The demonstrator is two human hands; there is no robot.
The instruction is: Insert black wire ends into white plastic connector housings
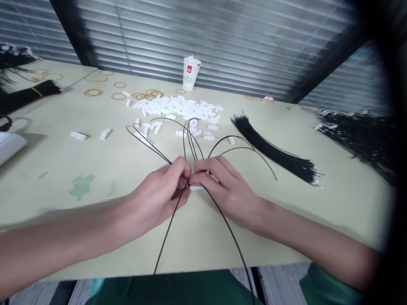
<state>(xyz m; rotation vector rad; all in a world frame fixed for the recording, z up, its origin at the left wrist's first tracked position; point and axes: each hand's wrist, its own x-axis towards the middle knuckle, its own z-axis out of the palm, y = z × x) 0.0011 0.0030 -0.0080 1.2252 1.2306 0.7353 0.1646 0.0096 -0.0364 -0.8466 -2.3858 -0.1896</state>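
My left hand [171, 182] and my right hand [219, 180] meet at the middle of the table, fingers pinched together. Between them run several thin black wires [227, 224] that fan out upward in loops and trail down past the table's front edge. My left hand is closed on some of these wires. A small white connector housing [195, 187] shows partly under the right fingertips, which are closed around it. Its far side and the wire ends at it are hidden by my fingers.
Beyond my hands lies a pile of white housings [178, 106], with rubber bands [93, 92] and a paper cup [191, 74] behind. A black wire bundle [276, 154] rests at right, near a larger heap [365, 135]. Another banded bundle [34, 95] is at left.
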